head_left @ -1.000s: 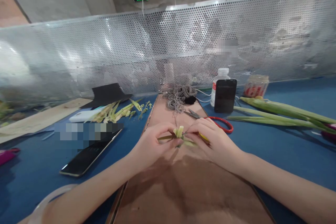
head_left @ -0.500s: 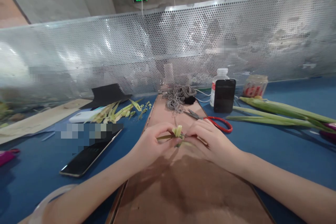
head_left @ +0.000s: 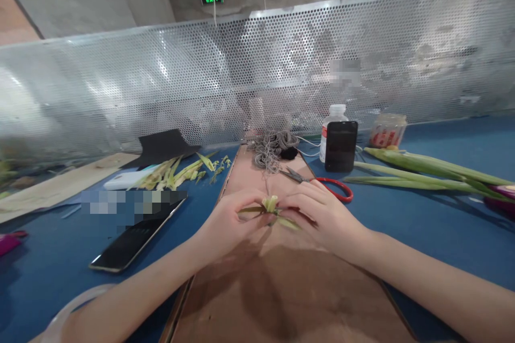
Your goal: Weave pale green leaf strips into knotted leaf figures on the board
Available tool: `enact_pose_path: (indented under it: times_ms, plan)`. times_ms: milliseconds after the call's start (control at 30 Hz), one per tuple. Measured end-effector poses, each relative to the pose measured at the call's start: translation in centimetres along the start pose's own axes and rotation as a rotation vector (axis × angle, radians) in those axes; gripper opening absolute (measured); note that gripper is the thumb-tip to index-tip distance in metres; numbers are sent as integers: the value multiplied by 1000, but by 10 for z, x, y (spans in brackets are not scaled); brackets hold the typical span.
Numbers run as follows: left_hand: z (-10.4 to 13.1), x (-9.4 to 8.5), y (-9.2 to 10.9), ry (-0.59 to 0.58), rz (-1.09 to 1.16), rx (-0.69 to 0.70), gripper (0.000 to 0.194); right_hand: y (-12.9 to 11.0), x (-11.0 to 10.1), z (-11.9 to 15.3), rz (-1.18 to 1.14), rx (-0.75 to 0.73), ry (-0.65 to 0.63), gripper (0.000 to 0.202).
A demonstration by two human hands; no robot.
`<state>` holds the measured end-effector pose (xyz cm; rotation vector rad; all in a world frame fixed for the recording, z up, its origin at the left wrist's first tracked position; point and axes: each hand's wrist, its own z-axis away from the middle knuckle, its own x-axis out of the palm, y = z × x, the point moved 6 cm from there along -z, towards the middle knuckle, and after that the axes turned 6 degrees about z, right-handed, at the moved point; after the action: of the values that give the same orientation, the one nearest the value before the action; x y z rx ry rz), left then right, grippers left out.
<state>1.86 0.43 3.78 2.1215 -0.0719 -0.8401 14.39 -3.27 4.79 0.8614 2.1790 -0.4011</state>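
Between my hands, above the brown board (head_left: pixel 257 300), is a small piece of folded green leaf strips (head_left: pixel 270 203) with loose ends sticking out to both sides. My left hand (head_left: pixel 237 217) pinches it from the left between thumb and fingers. From the right, my right hand (head_left: pixel 317 211) is closed on the same piece, its fingertips meeting the left ones. The fingers hide part of the fold. Just beyond my right hand lie scissors (head_left: pixel 333 187) with red handles, blades pointing left. A tangle of grey cord (head_left: pixel 271 147) sits at the board's far end.
A phone (head_left: pixel 137 238) lies on the blue table (head_left: pixel 434 236) at left, near leaf scraps (head_left: pixel 173 171). Another phone (head_left: pixel 341 146) leans on a white bottle (head_left: pixel 336 112). Long green leaves (head_left: pixel 434 169) and a jar (head_left: pixel 388 129) are at right. A perforated metal panel (head_left: pixel 193 80) stands behind.
Both hands stay around the leaf piece. The right fingers have shifted slightly against it, and one leaf end now shows more below them. The whole view has moved a little.
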Motion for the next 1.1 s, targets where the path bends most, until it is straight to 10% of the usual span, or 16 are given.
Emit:
enact_pose_path:
  times_ms: [533,800,1100]
  plan:
    - [3,0,5,-23,-68,69,15,-3,1,-1,60,-12,-28,26]
    - [6,2,11,-215,3,71,38,-5,11,2,-58,43,-278,22]
    - [7,15,7,-305,-175,59,16,-15,21,3,-214,3,-355,23]
